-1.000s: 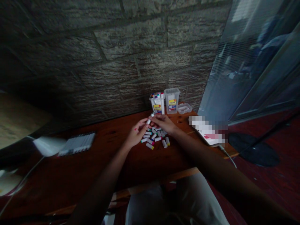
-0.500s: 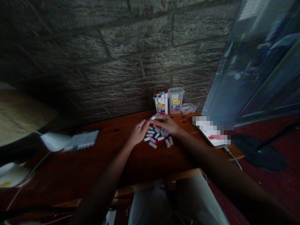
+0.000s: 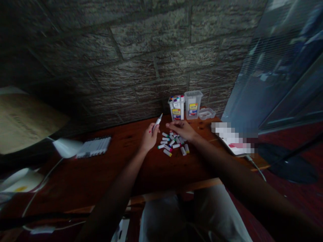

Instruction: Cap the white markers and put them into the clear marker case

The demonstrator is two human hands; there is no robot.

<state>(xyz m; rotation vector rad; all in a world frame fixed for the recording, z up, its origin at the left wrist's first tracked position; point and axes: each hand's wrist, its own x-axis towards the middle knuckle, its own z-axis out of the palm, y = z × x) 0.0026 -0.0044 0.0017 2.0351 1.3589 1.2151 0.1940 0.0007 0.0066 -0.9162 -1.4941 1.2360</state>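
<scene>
My left hand (image 3: 149,137) is closed round a white marker (image 3: 158,121), whose bare, pale pointed tip slants up toward the wall. A red mark shows on that hand. To its right, my right hand (image 3: 183,129) hovers above a pile of marker caps (image 3: 176,146), its thumb and fingertips drawn together; whatever lies between them is hidden. The caps are short and white with green, pink, yellow and blue ends, loosely scattered on the wooden table (image 3: 121,171). Behind the hands stands a clear box of capped markers (image 3: 177,113) with coloured ends.
Beside the full box is a second clear box (image 3: 193,106), with a clear lid (image 3: 207,113) lying to its right. Several white markers (image 3: 94,147) lie in a row at the left, near a white lamp (image 3: 67,148). A pixelated device (image 3: 233,141) with a cable lies right.
My hands have moved apart. The marker in my left hand has turned more upright, its tip now clear of my right hand. The view has shifted slightly.
</scene>
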